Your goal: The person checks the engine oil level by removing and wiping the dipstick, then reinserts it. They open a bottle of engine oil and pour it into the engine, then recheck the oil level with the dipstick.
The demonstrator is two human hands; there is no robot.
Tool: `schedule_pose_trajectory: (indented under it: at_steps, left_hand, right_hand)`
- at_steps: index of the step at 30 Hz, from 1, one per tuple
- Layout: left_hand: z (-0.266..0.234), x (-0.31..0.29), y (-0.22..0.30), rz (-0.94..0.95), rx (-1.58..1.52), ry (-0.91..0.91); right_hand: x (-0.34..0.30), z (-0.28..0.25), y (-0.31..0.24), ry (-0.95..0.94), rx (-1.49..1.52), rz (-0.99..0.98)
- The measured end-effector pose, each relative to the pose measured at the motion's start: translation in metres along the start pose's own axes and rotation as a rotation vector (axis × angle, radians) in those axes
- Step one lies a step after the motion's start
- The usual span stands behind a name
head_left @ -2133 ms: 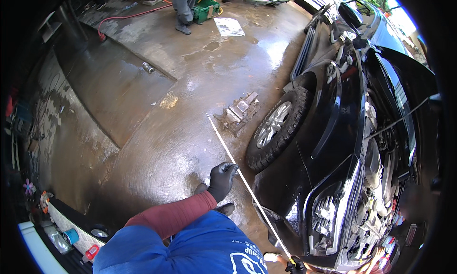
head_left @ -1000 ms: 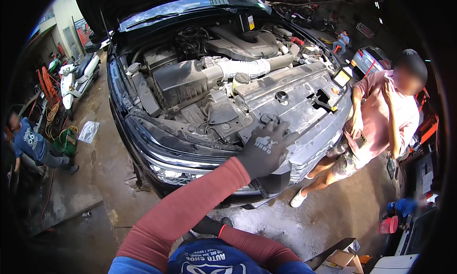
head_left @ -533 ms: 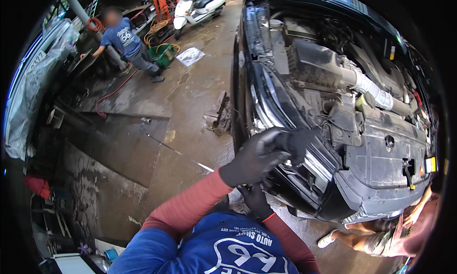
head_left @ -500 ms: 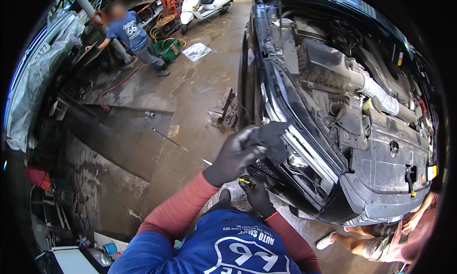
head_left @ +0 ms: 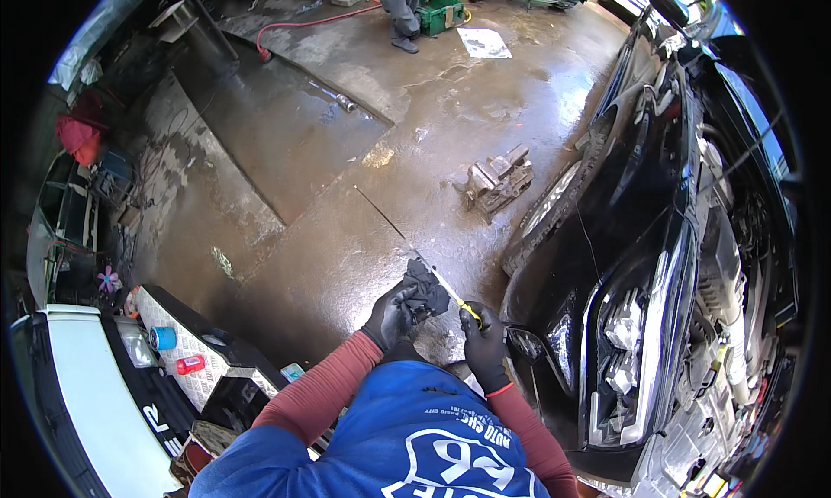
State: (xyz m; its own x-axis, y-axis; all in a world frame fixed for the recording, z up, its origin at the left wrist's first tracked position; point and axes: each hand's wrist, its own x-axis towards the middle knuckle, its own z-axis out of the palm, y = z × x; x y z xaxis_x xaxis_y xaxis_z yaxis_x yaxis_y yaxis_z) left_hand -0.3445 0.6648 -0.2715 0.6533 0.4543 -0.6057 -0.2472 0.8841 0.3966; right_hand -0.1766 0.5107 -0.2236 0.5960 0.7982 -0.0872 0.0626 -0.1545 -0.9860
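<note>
My right hand [head_left: 486,346], in a black glove, grips the yellow handle of an oil dipstick [head_left: 470,310]. Its long thin rod slants away up and left over the wet floor. In my gloved left hand [head_left: 389,316] is a bunched black rag [head_left: 427,292], pinched in the fingers. The rag lies right at the rod, a short way beyond the handle; I cannot tell whether it wraps round it. Both hands are in front of my waist, left of the black car [head_left: 597,247].
Right of me stands the car, front end opened up. A rusty metal block [head_left: 500,182] sits on the wet floor [head_left: 320,273] ahead. Farther off are a person's legs [head_left: 401,13], a green crate [head_left: 441,12] and a red hose [head_left: 316,22]. A white vehicle [head_left: 82,394] is at lower left.
My view has swung left and down, off the engine bay. My left hand has lowered the rag from beside the car to the dipstick's rod. The right hand still grips the dipstick.
</note>
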Motion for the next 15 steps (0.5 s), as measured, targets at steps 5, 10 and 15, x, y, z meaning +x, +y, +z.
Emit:
schedule_pose_trajectory:
  at_steps: [5,10,15]
  left_hand:
    - [0.013,0.005,0.014,-0.046,0.037,-0.010]
    - [0.022,0.025,0.026,0.096,0.157,-0.026]
    - [-0.004,0.052,0.045,0.164,0.111,0.166]
  right_hand:
    - [0.020,0.028,0.001,-0.093,-0.082,0.057]
    - [0.030,0.033,-0.003,-0.178,-0.229,0.080]
    - [0.015,0.006,-0.002,-0.187,-0.249,0.222]
